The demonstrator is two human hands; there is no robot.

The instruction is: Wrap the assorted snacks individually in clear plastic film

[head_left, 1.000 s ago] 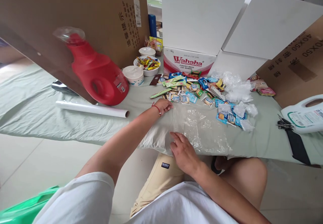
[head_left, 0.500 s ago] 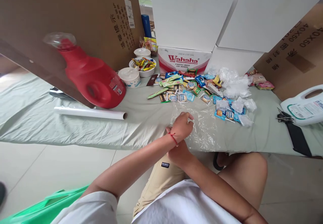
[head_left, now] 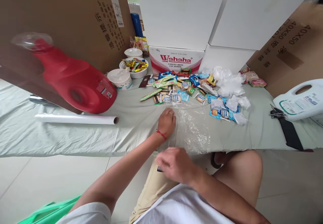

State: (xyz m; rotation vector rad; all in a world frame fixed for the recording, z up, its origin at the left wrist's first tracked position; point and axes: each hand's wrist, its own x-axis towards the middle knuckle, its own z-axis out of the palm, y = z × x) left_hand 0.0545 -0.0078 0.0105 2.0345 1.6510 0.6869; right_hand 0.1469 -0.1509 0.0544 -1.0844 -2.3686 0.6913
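Glossy crinkled plastic sheet (head_left: 193, 128), matt cloth (head_left: 137, 124)

You are wearing the one camera on your head, and it is looking forward and down over your shirt (head_left: 179, 209) and bent knee (head_left: 247, 170). It is facing the table (head_left: 136, 136) across its near edge, catching your left hand (head_left: 167, 123) and right hand (head_left: 175, 163) at close range. Farther off, the white box (head_left: 181, 18) is filling the upper middle, while floor (head_left: 50, 177) is showing at lower left.
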